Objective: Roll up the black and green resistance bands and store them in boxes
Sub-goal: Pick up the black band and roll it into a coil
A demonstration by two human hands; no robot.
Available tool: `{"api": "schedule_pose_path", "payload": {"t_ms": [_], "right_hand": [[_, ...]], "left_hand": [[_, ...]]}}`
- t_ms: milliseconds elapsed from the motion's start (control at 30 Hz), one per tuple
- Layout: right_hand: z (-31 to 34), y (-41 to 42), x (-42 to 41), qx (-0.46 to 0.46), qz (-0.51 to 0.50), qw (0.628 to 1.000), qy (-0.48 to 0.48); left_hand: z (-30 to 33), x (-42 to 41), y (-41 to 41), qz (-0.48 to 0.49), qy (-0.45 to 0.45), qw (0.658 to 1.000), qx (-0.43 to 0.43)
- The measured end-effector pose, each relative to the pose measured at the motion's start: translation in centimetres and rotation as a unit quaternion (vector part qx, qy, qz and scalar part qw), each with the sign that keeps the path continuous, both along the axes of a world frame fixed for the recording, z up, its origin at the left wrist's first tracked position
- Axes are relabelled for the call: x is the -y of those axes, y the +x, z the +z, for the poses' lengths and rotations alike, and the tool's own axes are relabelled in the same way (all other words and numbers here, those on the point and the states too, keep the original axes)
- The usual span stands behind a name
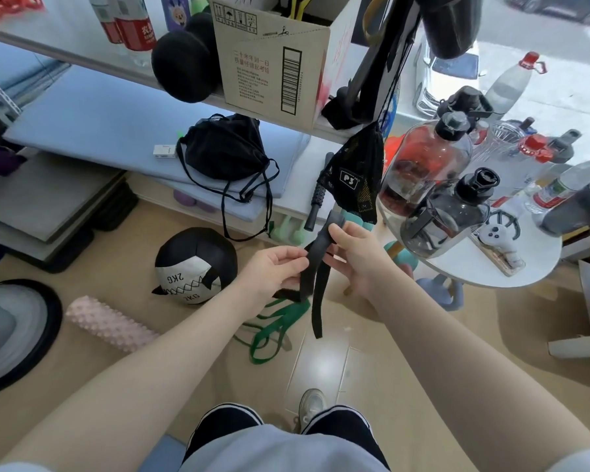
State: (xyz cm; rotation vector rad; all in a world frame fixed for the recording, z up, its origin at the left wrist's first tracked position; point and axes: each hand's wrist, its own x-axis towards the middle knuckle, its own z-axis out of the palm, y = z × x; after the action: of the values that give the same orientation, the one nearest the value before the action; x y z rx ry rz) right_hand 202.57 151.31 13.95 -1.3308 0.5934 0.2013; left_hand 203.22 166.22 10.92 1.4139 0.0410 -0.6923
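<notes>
I hold the black resistance band (317, 294) in the air over the floor with both hands. My left hand (273, 270) pinches it from the left at mid-height. My right hand (355, 253) grips its upper end, which pokes up above the fingers. Two long loops of the band hang down below my hands. The green resistance band (273, 330) lies loosely tangled on the floor just under them. An open cardboard box (273, 63) stands on the shelf above, with a yellow band sticking out of it.
A 2 kg medicine ball (195, 264) and a pink foam roller (109, 323) lie on the floor at left. A round white table (511, 270) crowded with bottles stands at right. A black mesh bag (355, 178) hangs from the shelf. Blue mats and a black drawstring bag (225, 148) sit below.
</notes>
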Motion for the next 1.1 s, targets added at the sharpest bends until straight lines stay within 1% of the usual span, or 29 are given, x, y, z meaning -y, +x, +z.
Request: {"api": "schedule_pose_path", "payload": {"t_ms": [33,133,233,367,500,533,600,633,733,833,933,1000,1100], "right_hand": [[0.1,0.1,0.1,0.001,0.006,1.000,0.007],[0.6,0.2,0.0,0.005,0.020,1.000,0.022],[0.7,0.3,-0.2,0.019,0.039,0.999,-0.009],[0.7,0.5,0.3,0.022,0.038,0.999,-0.019],[0.6,0.8,0.6,0.031,0.038,0.999,0.000],[0.6,0.9,0.6,0.033,0.046,0.998,-0.015],[0.1,0.5,0.4,0.029,0.080,0.990,-0.109],[-0.4,0.0,0.3,0.034,0.092,0.985,-0.140],[-2.1,-2.2,-0.5,0.070,0.104,0.985,-0.121],[-3.6,-3.2,-1.1,0.077,0.108,0.982,-0.136],[-3.7,-3.1,-2.1,0.058,0.127,0.981,-0.135],[-3.3,-2.8,-2.4,0.069,0.115,0.984,-0.118],[-2.4,-2.3,-2.5,0.068,0.097,0.984,-0.130]], "left_hand": [[0.1,0.2,0.0,0.004,0.018,1.000,0.016],[0.0,0.7,0.2,0.055,0.123,0.985,0.104],[-0.2,1.1,0.1,0.050,0.152,0.978,0.135],[-0.2,1.5,-0.3,0.039,0.082,0.993,0.080],[0.5,1.4,0.2,0.041,0.103,0.988,0.103],[0.9,1.4,0.4,0.052,0.100,0.988,0.109],[1.6,1.7,1.0,0.080,0.089,0.987,0.105],[1.8,1.8,1.4,0.093,0.088,0.987,0.096],[1.8,1.8,2.3,0.135,0.079,0.986,0.051],[1.9,1.5,2.5,0.164,0.062,0.985,0.013],[2.1,1.3,2.5,0.187,0.058,0.981,-0.001],[2.2,1.0,2.6,0.200,0.045,0.979,-0.010],[2.5,0.7,2.6,0.208,0.023,0.978,-0.017]]}}
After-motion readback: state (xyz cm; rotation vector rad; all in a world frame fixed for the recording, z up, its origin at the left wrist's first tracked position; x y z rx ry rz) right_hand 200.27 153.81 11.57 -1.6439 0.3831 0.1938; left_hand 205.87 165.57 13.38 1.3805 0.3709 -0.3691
